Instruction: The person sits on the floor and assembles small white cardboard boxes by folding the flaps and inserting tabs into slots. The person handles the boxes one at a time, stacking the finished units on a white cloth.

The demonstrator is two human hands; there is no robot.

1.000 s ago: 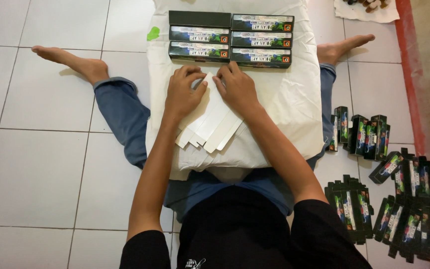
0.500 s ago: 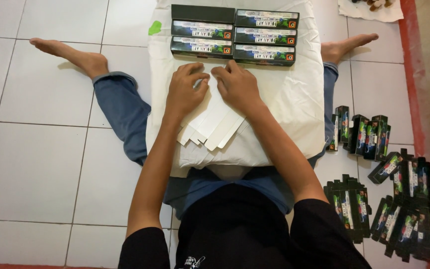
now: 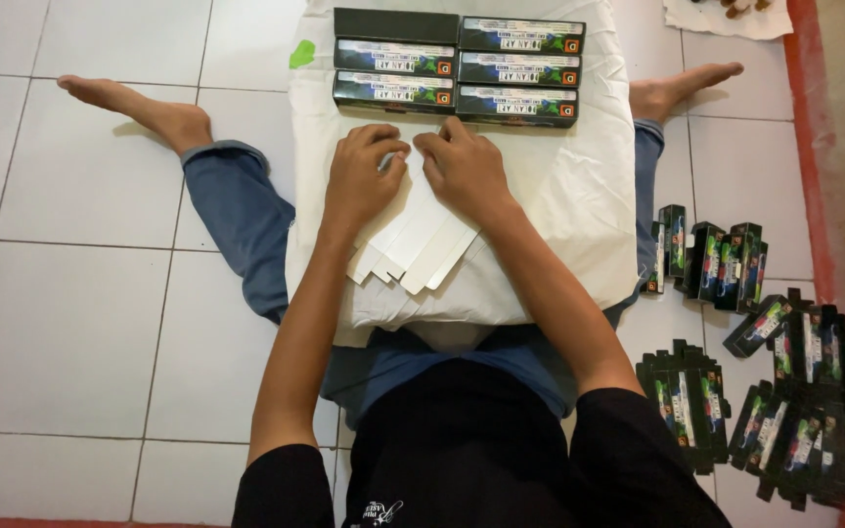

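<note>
1. Left hand (image 3: 362,176) and right hand (image 3: 464,168): fingers curled, pressing the flat white cardboard blank (image 3: 413,244).
2. Blank lies on white cloth (image 3: 559,205) over the lap.
3. Six folded dark boxes (image 3: 457,64) stacked just beyond the hands.

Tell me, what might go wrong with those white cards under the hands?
The white cards lie fanned under the left hand and right hand, so a push might scatter them off the white cushion. Reaching forward could also knock the dark boxes stacked just beyond the fingers.
</note>
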